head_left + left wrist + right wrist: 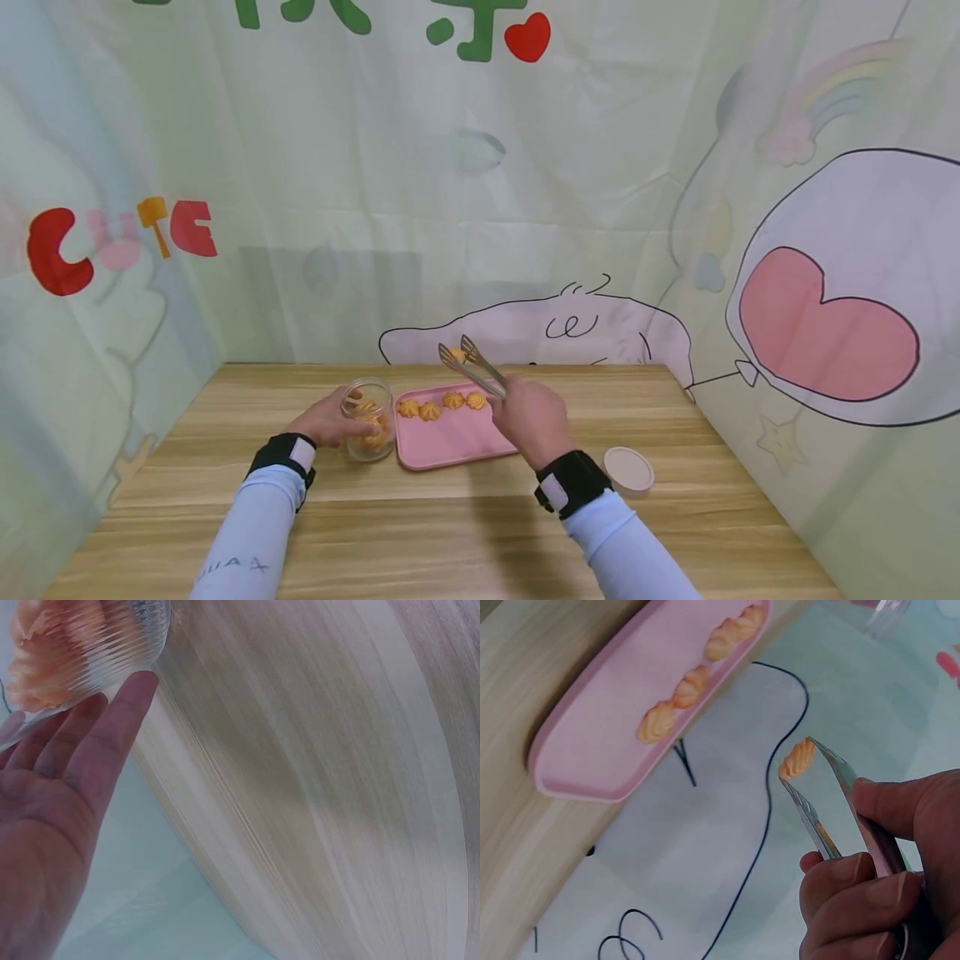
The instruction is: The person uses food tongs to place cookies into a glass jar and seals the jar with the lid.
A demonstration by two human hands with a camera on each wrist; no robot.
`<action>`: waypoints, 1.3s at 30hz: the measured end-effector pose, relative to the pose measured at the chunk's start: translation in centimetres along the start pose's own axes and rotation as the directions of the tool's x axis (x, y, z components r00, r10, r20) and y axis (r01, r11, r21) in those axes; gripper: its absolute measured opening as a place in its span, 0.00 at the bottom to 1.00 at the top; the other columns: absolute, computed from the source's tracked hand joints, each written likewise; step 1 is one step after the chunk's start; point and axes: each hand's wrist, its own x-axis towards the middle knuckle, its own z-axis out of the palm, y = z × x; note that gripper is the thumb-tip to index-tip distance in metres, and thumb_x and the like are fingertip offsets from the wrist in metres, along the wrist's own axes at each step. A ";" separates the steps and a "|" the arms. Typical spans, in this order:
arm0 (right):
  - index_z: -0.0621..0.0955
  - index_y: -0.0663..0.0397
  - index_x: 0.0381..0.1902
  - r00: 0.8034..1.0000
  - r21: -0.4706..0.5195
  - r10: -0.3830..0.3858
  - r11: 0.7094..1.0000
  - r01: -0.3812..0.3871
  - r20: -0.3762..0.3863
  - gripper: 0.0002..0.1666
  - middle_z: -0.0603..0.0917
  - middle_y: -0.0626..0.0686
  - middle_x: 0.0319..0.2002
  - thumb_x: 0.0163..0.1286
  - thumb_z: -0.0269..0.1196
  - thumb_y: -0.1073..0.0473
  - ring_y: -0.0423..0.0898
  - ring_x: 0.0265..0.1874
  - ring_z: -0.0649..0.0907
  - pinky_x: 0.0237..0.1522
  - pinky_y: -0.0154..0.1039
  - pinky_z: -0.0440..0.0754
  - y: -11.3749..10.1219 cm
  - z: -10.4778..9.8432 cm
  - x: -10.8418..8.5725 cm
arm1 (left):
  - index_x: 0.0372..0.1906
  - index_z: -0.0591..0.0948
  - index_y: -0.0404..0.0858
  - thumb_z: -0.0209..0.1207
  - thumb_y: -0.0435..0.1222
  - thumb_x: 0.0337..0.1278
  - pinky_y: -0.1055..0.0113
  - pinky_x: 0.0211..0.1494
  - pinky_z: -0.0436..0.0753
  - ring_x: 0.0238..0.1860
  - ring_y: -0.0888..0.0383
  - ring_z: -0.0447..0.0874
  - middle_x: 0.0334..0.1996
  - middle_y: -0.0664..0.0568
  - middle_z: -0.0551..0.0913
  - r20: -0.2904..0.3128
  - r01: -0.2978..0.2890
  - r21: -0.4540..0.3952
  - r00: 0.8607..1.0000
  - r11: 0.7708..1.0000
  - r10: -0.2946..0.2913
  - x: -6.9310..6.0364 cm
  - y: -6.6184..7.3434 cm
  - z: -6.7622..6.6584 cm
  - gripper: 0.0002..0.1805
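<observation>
My left hand [336,419] grips a clear jar [369,450] that has several cookies inside; in the left wrist view the fingers [112,742] lie against the ribbed jar [142,637]. With my right hand [534,421] I hold metal tongs [483,367], whose tips pinch a golden swirled cookie [798,758] in the air above the tray's far side. The pink tray [450,442] lies on the table between both hands. Along its far edge sit several piped cookies [430,411]. The right hand hides the tray's right end in the head view.
A round white lid [628,468] lies on the wooden table [420,542], right of my right wrist. Behind the table's back edge hangs a printed curtain [337,208], which also runs along both sides.
</observation>
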 end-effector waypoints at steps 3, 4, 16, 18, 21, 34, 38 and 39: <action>0.84 0.56 0.43 0.999 -0.008 -0.033 0.999 0.033 -0.006 0.20 0.78 0.50 0.21 0.67 0.65 0.45 0.46 0.18 0.77 0.17 0.42 0.74 -1.0 -0.4 -0.2 | 0.68 0.63 0.30 0.73 0.47 0.50 0.54 0.42 0.81 0.53 0.41 0.74 0.65 0.31 0.67 0.001 0.004 -0.006 1.000 1.000 -0.004 -0.1 0.1 0.0 0.46; 0.84 0.56 0.44 0.999 -0.008 -0.043 0.999 0.043 -0.006 0.20 0.79 0.50 0.21 0.68 0.65 0.44 0.45 0.18 0.76 0.17 0.42 0.74 -1.3 -0.6 -0.3 | 0.68 0.62 0.30 0.73 0.46 0.50 0.54 0.43 0.81 0.53 0.41 0.74 0.65 0.30 0.67 0.003 0.004 -0.006 1.000 1.000 -0.004 -0.1 0.1 0.0 0.46; 0.84 0.56 0.50 0.979 -0.006 -0.195 0.981 0.195 -0.059 0.24 0.78 0.48 0.19 0.69 0.63 0.42 0.43 0.17 0.78 0.14 0.38 0.72 -5.0 -1.9 -1.8 | 0.68 0.62 0.30 0.73 0.46 0.49 0.50 0.46 0.83 0.54 0.39 0.75 0.65 0.29 0.66 0.015 0.009 -0.017 1.000 1.000 -0.009 -0.1 0.0 -0.2 0.47; 0.85 0.55 0.46 0.967 -0.025 -0.235 0.972 0.234 -0.093 0.23 0.79 0.48 0.19 0.69 0.63 0.42 0.45 0.19 0.80 0.17 0.40 0.75 -5.3 -2.0 -2.0 | 0.68 0.62 0.30 0.73 0.46 0.49 0.49 0.46 0.83 0.54 0.38 0.75 0.65 0.28 0.66 0.015 0.008 -0.018 1.000 1.000 -0.008 -0.1 0.0 -0.2 0.47; 0.85 0.53 0.39 0.947 -0.055 -0.293 0.956 0.288 -0.130 0.20 0.77 0.46 0.16 0.67 0.64 0.42 0.45 0.19 0.81 0.23 0.41 0.78 -5.7 -2.1 -2.3 | 0.68 0.62 0.30 0.73 0.46 0.49 0.49 0.46 0.83 0.53 0.38 0.75 0.64 0.28 0.66 0.013 0.009 -0.018 1.000 1.000 -0.009 0.0 -0.1 -0.2 0.47; 0.84 0.50 0.45 0.954 -0.011 -0.296 0.955 0.296 -0.058 0.22 0.69 0.43 0.14 0.67 0.64 0.40 0.39 0.12 0.70 0.11 0.35 0.64 -7.1 -1.9 -3.3 | 0.71 0.59 0.31 0.73 0.46 0.49 0.50 0.44 0.83 0.57 0.36 0.74 0.67 0.27 0.65 0.009 0.009 -0.021 1.000 1.000 -0.009 0.0 -0.1 -0.1 0.49; 0.84 0.50 0.49 0.958 -0.009 -0.284 0.959 0.284 -0.047 0.24 0.71 0.44 0.15 0.66 0.65 0.39 0.40 0.13 0.70 0.11 0.36 0.65 -7.2 -1.9 -3.3 | 0.72 0.58 0.31 0.73 0.45 0.50 0.51 0.44 0.83 0.57 0.36 0.74 0.67 0.28 0.65 0.004 0.017 -0.021 1.000 1.000 -0.017 -0.1 0.1 -0.1 0.50; 0.84 0.51 0.49 0.957 -0.013 -0.285 0.958 0.285 -0.049 0.24 0.71 0.44 0.15 0.66 0.65 0.39 0.40 0.12 0.70 0.11 0.36 0.65 -7.2 -1.9 -3.3 | 0.72 0.58 0.31 0.73 0.45 0.50 0.50 0.45 0.83 0.57 0.36 0.74 0.67 0.28 0.65 0.004 0.020 -0.020 1.000 1.000 -0.020 -0.2 0.2 -0.1 0.49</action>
